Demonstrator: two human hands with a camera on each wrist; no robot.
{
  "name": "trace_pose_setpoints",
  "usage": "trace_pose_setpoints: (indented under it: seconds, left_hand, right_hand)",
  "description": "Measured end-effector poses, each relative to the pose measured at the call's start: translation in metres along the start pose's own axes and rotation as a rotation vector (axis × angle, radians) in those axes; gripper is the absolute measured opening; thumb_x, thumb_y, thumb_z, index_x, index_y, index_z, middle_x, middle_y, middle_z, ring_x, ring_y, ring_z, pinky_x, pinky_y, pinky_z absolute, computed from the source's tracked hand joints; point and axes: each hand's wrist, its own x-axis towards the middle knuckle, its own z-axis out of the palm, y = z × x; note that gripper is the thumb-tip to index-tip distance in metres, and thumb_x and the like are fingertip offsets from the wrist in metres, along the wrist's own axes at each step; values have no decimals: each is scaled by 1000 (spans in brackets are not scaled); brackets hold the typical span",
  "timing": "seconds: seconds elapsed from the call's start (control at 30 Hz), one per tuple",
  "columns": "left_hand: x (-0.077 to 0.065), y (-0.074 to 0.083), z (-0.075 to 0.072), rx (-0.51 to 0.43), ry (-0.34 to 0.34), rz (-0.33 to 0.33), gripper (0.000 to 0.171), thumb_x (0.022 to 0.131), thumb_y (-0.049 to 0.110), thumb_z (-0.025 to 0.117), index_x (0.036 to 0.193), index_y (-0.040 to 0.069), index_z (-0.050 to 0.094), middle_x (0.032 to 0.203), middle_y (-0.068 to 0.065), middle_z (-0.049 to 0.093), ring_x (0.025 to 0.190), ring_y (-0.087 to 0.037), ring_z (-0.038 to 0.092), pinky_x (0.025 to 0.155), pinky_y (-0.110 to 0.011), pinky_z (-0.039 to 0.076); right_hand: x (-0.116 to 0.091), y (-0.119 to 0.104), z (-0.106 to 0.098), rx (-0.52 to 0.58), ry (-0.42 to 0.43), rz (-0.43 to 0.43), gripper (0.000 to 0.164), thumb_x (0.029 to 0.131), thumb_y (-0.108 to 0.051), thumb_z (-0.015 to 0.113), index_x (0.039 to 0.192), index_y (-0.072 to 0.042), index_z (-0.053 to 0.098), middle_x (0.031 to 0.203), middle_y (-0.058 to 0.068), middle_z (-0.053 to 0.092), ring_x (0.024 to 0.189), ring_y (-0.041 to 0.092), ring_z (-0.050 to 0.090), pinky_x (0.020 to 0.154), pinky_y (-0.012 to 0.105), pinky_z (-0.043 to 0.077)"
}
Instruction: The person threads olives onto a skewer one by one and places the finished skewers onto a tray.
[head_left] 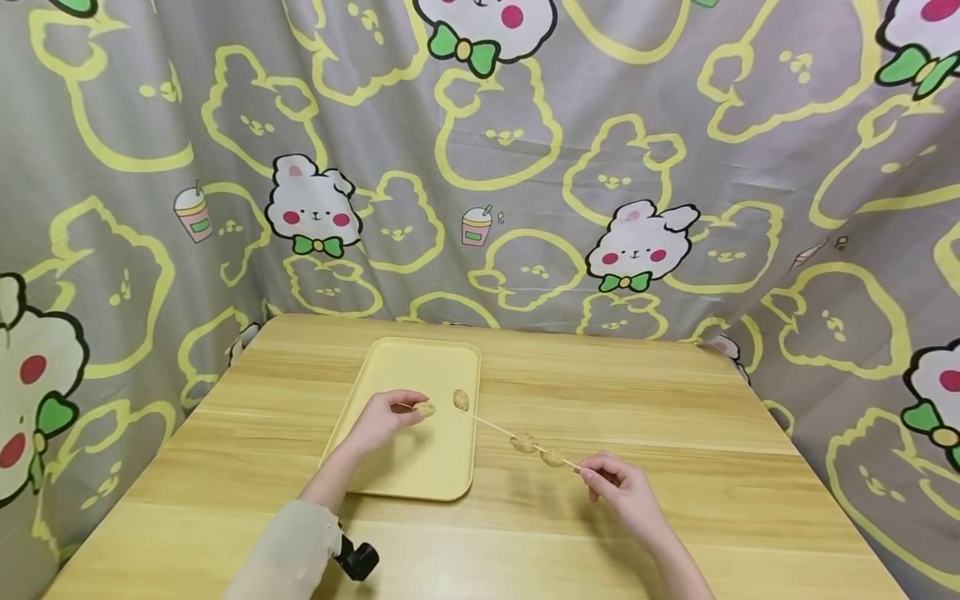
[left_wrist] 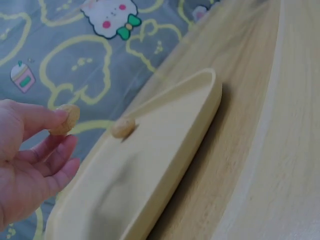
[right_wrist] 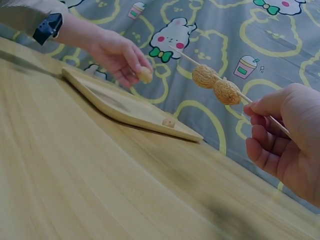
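My right hand (head_left: 618, 493) pinches the near end of a thin wooden skewer (head_left: 489, 425), which slants up to the left. Two golden-brown, rough-skinned balls (right_wrist: 204, 76) are threaded side by side on it, close to the fingers; beyond them the skewer (right_wrist: 184, 57) runs bare to its tip. Between thumb and fingers, my left hand (head_left: 384, 419) holds a similar loose ball (left_wrist: 66, 120) above the tray. Another ball (left_wrist: 123, 128) lies on the yellow tray (head_left: 420, 479), near its far right side. The skewer tip appears close to that ball in the head view.
The tray stands on a wood-grain table (head_left: 637, 392), left of the middle. Behind the table hangs a grey curtain (head_left: 525, 275) with rabbit and bear prints. A black band device (head_left: 358, 560) is on the left wrist.
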Motion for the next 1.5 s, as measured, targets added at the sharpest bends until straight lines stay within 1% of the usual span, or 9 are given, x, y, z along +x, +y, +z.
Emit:
trace_pose_setpoints:
  seconds: [0.2,0.37,0.53,0.73,0.8,1.07,1.2,1.37,1.5]
  left_hand:
    - [-7,12,4,-25,-30,14,30,81,1,68,110,-7,63,103,-13,63,86,-14,56,73,-22,49]
    - [-12,20,8,-75,-54,21,31,81,1,68,110,-7,62,103,-11,62,85,-12,56,74,-22,49]
    - [-17,27,11,-121,-93,36,33,82,2,67,113,-7,61,102,-10,60,87,-13,56,77,-24,48]
    - [-18,27,11,-149,-124,46,34,83,4,66,115,-6,60,101,-5,61,88,-13,57,79,-25,49]
    - [-18,27,11,-153,-131,51,34,83,4,67,115,-7,60,100,-5,61,87,-13,57,78,-25,49]
    - [-19,28,12,-160,-159,66,34,82,2,66,114,-10,59,101,-9,61,87,-13,55,76,-23,49]
    - [-18,28,12,-174,-157,83,37,81,-2,66,115,-12,56,97,-7,59,84,-12,55,74,-21,49]
    - [-18,29,15,-217,-152,110,32,79,-5,66,106,-15,53,90,-2,58,79,-10,55,71,-19,49]
    - [-18,28,16,-249,-169,123,29,79,-6,66,103,-17,54,87,-4,61,76,-9,56,69,-19,49]
  right_hand:
    - [-1,0,0,-11,2,37,9,87,-1,60,90,7,63,71,6,54,59,10,52,49,26,43]
    - [-1,1,0,-6,-3,18,7,87,-1,60,89,4,65,70,0,54,59,10,52,50,24,44]
    - [-2,2,0,-5,-11,4,7,87,0,60,89,5,64,70,-1,54,59,9,52,49,25,43]
    - [-4,3,1,-3,-14,14,10,87,0,59,90,9,63,71,-1,53,60,8,52,50,26,45]
    - [-4,3,1,-8,-14,24,9,87,-1,60,89,8,64,70,0,53,60,8,52,51,25,45]
    - [-5,4,1,-36,-13,62,9,87,-2,60,91,5,64,71,12,53,60,9,53,52,25,46]
    - [-5,3,2,-36,-15,78,11,88,-3,60,91,6,64,71,6,53,61,9,52,52,25,45]
    - [-4,2,3,-19,-22,33,10,87,-1,59,91,8,63,71,2,53,60,9,52,51,25,45]
    - [-4,3,3,-11,-26,9,10,87,0,59,91,8,63,72,1,53,60,10,53,51,26,46]
